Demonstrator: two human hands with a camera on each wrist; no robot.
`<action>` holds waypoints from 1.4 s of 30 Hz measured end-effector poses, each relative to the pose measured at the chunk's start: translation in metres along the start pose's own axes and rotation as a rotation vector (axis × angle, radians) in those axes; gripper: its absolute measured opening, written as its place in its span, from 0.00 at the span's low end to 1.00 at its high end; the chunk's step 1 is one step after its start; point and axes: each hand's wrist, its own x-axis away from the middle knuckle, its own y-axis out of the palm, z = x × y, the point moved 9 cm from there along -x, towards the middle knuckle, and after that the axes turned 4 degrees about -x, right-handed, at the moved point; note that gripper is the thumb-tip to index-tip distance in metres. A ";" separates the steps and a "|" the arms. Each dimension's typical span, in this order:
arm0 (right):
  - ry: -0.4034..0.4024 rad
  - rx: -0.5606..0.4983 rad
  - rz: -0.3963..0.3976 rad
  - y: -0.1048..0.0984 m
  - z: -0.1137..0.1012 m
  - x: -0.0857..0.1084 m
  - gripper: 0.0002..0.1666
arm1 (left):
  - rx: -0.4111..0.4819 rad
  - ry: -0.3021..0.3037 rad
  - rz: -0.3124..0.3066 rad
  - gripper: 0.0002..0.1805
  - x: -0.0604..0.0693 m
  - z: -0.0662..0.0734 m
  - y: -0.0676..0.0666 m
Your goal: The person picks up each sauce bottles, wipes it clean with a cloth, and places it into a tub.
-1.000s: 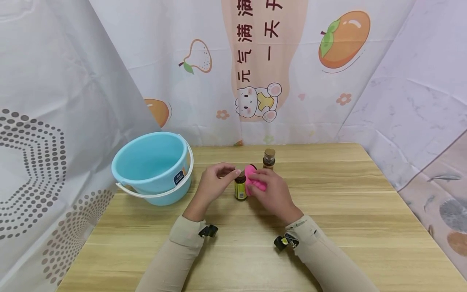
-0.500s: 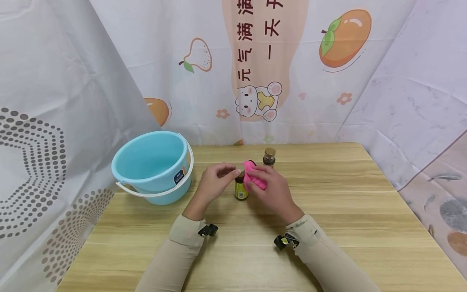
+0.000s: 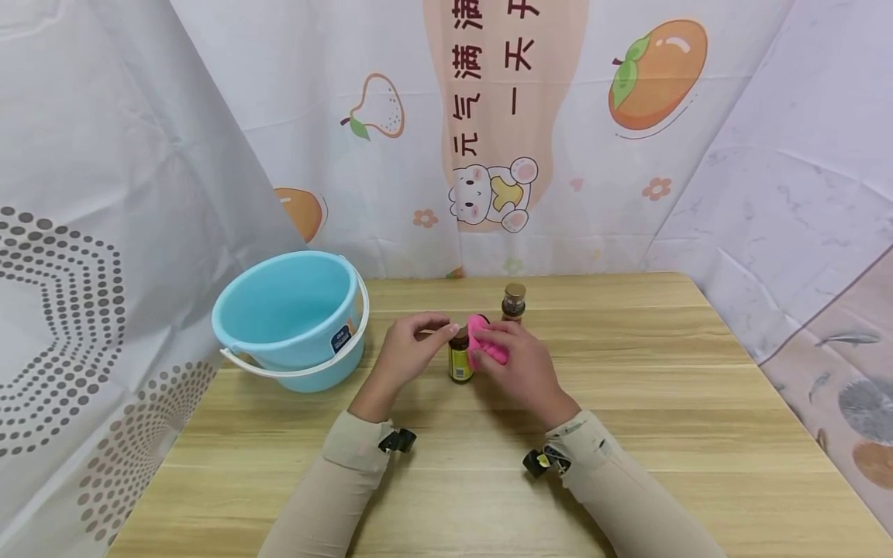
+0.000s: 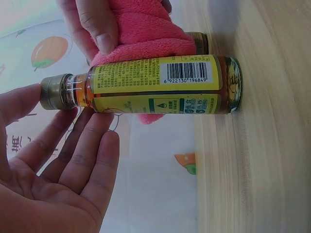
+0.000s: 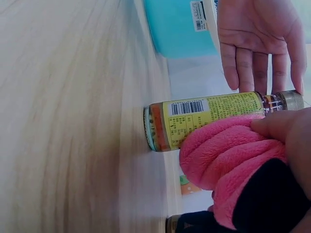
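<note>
A small glass bottle with a yellow label and metallic cap stands upright on the table. My left hand steadies it at the top, thumb and fingertips pinching the cap, the other fingers extended behind the neck. With my right hand I grip a bunched pink plush cloth that has a dark part, pressing it against the bottle's side. The left wrist view shows the barcode side of the label. Part of the cloth is hidden behind the right fingers.
Behind my right hand stands a second bottle with a brownish-gold cap, its lower part hidden. A light blue bucket with a white handle sits at the left on the wooden table. Patterned curtains hang behind the table.
The pink cloth has shifted slightly up along the bottle and then back down with my right fingers. My left hand and the bottle stay in place.
</note>
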 end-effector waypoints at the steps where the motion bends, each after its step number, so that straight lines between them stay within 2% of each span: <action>1: 0.012 0.010 -0.014 0.002 0.002 0.000 0.19 | 0.005 0.001 0.000 0.19 0.000 0.000 0.000; 8: 0.115 0.037 -0.151 0.021 0.018 0.005 0.18 | 0.016 -0.006 -0.002 0.15 0.000 -0.002 0.000; 19: 0.111 0.050 -0.159 0.019 0.018 0.005 0.19 | 0.009 -0.001 -0.001 0.16 -0.001 0.002 0.001; 31: 0.097 0.056 -0.144 0.018 0.022 0.004 0.18 | -0.035 -0.008 0.021 0.23 -0.001 0.003 0.002; 35: 0.097 0.011 -0.126 0.015 0.023 0.003 0.17 | -0.021 -0.014 0.023 0.22 -0.001 0.002 0.002; 42: 0.114 -0.154 -0.081 0.007 0.017 0.002 0.17 | 0.002 -0.027 0.010 0.21 0.000 -0.001 0.001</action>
